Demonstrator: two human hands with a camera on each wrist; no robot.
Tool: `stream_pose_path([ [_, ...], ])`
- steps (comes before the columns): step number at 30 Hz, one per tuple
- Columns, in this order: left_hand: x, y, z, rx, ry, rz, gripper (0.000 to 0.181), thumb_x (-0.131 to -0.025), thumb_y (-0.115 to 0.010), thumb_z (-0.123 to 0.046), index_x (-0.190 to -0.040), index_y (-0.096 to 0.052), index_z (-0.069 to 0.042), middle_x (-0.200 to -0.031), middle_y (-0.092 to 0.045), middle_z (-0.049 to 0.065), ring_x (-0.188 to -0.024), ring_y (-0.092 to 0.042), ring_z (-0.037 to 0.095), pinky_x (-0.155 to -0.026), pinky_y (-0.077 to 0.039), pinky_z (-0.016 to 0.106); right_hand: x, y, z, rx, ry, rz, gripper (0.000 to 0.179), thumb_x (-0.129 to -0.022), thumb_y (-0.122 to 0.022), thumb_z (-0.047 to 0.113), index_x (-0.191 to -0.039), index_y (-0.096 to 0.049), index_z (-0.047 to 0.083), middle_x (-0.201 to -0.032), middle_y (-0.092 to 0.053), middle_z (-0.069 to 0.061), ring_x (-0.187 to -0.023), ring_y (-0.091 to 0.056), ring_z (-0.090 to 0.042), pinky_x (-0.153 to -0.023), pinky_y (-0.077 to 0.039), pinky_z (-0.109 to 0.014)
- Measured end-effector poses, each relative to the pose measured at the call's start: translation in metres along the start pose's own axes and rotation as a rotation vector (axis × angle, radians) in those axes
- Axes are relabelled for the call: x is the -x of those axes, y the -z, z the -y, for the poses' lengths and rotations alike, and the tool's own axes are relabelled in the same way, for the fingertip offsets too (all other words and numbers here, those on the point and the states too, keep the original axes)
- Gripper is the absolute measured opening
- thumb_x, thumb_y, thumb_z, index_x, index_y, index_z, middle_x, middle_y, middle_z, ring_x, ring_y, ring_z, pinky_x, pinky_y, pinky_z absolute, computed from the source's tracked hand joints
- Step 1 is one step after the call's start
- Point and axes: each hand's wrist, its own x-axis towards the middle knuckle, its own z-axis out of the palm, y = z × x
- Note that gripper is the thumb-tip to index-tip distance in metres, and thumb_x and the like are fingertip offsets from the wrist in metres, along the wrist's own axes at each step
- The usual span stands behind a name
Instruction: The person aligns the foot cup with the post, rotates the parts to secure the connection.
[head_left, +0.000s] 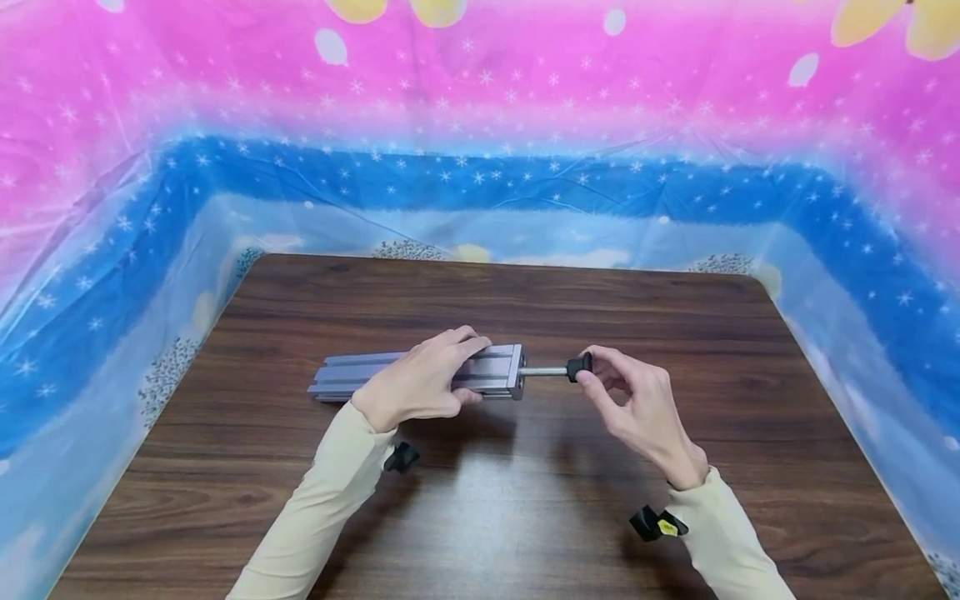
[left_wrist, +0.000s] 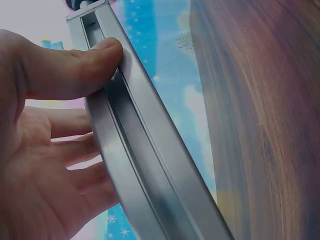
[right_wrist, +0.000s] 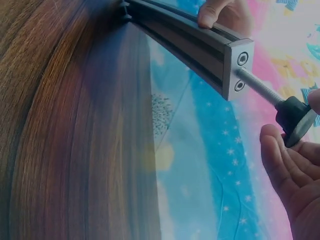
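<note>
A grey metal bar runs left to right across the middle of the wooden table. The left hand grips it towards its right end, thumb on the near side, fingers on the far. Next comes an end plate with two bolts, a threaded rod sticking out rightward, and a black foot on the rod's tip, pinched by the right hand's thumb and fingers.

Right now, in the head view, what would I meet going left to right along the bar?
Bar's left end, left hand, end plate, rod, knob, right hand.
</note>
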Motion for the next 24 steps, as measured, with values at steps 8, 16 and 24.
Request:
stream_pose_path([
  [8, -0.0002, -0.0005, -0.0023, -0.021, 0.007, 0.015, 0.058, -0.082, -0.075, -0.016, -0.136, -0.056, -0.004, -0.116, -0.057, 0.005, -0.098, -0.052, 0.019, -0.086, -0.048, 0.035, -0.0064, 0.0026, 0.0052, 0.081, -0.199, 0.054, 0.021, -0.100, -0.063, 0.029, -0.084, -0.072, 0.018, -0.056, -0.062, 0.011, -0.044, -0.060, -0.007, -0.045, -0.045, -0.020],
  [16, -0.0009, -0.0029, -0.0022, -0.044, -0.004, 0.012, 0.057, -0.081, -0.075, -0.016, -0.133, -0.058, -0.004, -0.115, -0.057, 0.005, -0.097, -0.053, 0.019, -0.085, -0.048, 0.035, -0.0097, 0.0030, 0.0074, 0.194, -0.325, 0.088, 0.052, -0.103, -0.050, 0.048, -0.057, -0.060, 0.024, -0.045, -0.055, 0.008, -0.035, -0.052, -0.008, -0.052, -0.043, -0.026],
  [24, -0.0004, -0.0006, -0.0041, -0.025, 0.002, 0.018, 0.057, -0.081, -0.075, -0.016, -0.134, -0.058, -0.004, -0.115, -0.056, 0.004, -0.094, -0.052, 0.016, -0.082, -0.047, 0.033, -0.0076, 0.0094, 0.0067, 0.184, -0.337, 0.155, 0.059, -0.107, -0.041, 0.044, -0.057, -0.062, 0.021, -0.044, -0.056, 0.009, -0.038, -0.056, -0.012, -0.054, -0.045, -0.026],
])
